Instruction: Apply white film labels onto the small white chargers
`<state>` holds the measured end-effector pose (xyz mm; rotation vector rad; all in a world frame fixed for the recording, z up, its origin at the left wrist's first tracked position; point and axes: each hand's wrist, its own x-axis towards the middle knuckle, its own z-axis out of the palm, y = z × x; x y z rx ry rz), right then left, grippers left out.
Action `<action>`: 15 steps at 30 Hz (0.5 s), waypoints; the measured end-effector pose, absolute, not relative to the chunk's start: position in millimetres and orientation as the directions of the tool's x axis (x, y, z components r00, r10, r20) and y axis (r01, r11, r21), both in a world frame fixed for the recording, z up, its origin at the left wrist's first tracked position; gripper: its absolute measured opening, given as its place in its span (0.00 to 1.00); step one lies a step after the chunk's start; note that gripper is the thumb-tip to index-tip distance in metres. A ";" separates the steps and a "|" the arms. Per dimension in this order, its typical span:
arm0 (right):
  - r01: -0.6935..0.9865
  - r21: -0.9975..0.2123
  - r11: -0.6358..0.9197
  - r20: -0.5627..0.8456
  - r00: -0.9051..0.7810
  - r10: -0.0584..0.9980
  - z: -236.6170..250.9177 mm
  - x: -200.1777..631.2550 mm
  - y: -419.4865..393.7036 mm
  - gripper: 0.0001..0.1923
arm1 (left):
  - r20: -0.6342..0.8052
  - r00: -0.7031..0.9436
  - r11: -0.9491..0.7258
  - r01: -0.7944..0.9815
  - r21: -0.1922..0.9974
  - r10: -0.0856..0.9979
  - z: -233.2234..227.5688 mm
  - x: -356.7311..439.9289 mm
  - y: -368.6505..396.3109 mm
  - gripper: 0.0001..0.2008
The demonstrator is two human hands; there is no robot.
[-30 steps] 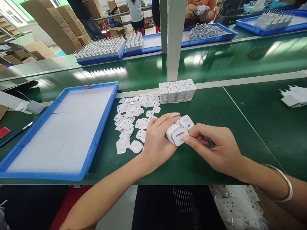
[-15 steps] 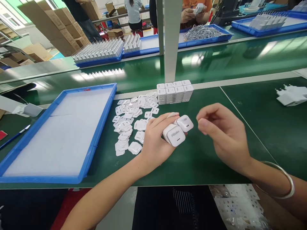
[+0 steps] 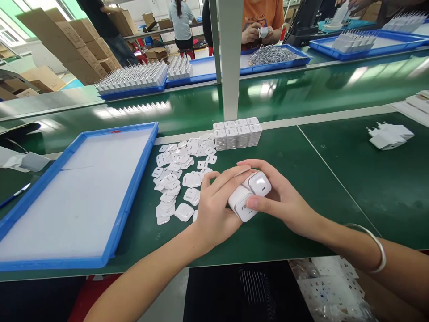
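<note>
I see empty blue tray [image 3: 100,250] at left, scattered white caps [image 3: 181,167] between tray and hands, block of stacked chargers [image 3: 237,133] behind, loose chargers [image 3: 389,136] far right on green table [image 3: 335,188]. White post [image 3: 230,58] rises beyond; nothing blocks hands. Two white chargers [image 3: 250,197] side by side above table centre, port faces toward me and up-right, long axis running away-left. Left hand [image 3: 217,205] curled round them from left. Right hand [image 3: 284,201], apart half second ago, now closed on them, thumb across front face.
</note>
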<state>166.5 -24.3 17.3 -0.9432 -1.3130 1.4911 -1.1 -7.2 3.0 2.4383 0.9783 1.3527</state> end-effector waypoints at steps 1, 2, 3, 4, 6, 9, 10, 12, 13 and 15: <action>-0.124 -0.992 0.003 0.037 -0.278 0.960 17.3 166.1 -25.2 0.25 | 0.697 0.367 -0.771 0.459 0.441 0.617 1.8 -0.7 -8.2 0.17; -0.110 -0.994 0.027 0.055 -0.264 0.963 17.4 166.0 -26.3 0.24 | 0.706 0.365 -0.777 0.461 0.429 0.607 0.7 -0.4 -9.3 0.18; -0.100 -0.994 0.047 0.072 -0.262 0.962 17.7 166.1 -27.5 0.23 | 0.714 0.365 -0.782 0.464 0.416 0.597 -0.1 -0.3 -10.4 0.18; -0.094 -0.993 0.069 0.092 -0.267 0.959 18.2 166.6 -28.7 0.22 | 0.719 0.364 -0.784 0.469 0.407 0.591 -0.4 -0.3 -11.4 0.18; -0.090 -0.990 0.112 0.134 -0.293 0.947 19.1 168.1 -31.1 0.27 | 0.725 0.367 -0.789 0.468 0.398 0.583 0.0 -0.7 -12.6 0.18; -0.050 -0.982 0.184 0.191 -0.326 0.926 18.9 168.3 -33.5 0.42 | 0.729 0.367 -0.798 0.443 0.409 0.578 1.7 -1.7 -11.9 0.17; -0.024 -0.978 0.209 0.206 -0.324 0.924 18.1 167.3 -33.8 0.46 | 0.731 0.366 -0.800 0.433 0.415 0.576 2.0 -2.0 -11.1 0.17; 0.032 -0.965 0.261 0.240 -0.296 0.925 15.9 163.6 -33.6 0.47 | 0.730 0.367 -0.804 0.415 0.426 0.576 1.5 -2.5 -9.4 0.16; 0.055 -0.957 0.283 0.259 -0.273 0.927 14.7 161.6 -33.3 0.45 | 0.727 0.373 -0.806 0.409 0.428 0.576 0.7 -2.8 -8.5 0.16; 0.083 -0.947 0.311 0.284 -0.240 0.928 12.8 158.5 -32.5 0.41 | 0.729 0.375 -0.810 0.398 0.431 0.573 -1.8 -3.2 -7.0 0.17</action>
